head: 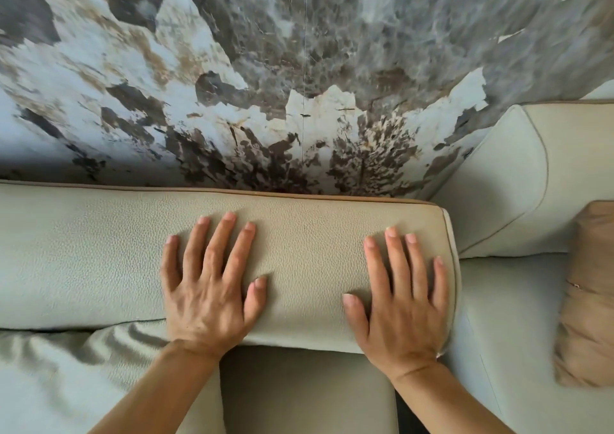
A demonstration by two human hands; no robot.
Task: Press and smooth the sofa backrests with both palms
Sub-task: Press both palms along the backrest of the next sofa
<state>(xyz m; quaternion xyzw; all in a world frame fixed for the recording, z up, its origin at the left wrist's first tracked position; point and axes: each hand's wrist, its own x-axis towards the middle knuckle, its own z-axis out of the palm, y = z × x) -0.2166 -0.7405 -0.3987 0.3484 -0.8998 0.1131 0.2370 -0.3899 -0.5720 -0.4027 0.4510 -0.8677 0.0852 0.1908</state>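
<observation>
A pale grey-green leather backrest (309,244) with tan piping runs across the middle of the view. My left hand (207,287) lies flat on it, palm down, fingers spread, holding nothing. My right hand (403,297) lies flat near the backrest's right end, fingers spread and pointing at the wall, its little finger close to the end seam. A second backrest (518,181) of the same leather stands at the right, set at an angle to the first.
A marble-patterned wall (299,68) rises directly behind the sofa. A tan cushion (588,294) lies on the seat (511,317) at the right edge. The seat leather (83,367) at lower left is wrinkled.
</observation>
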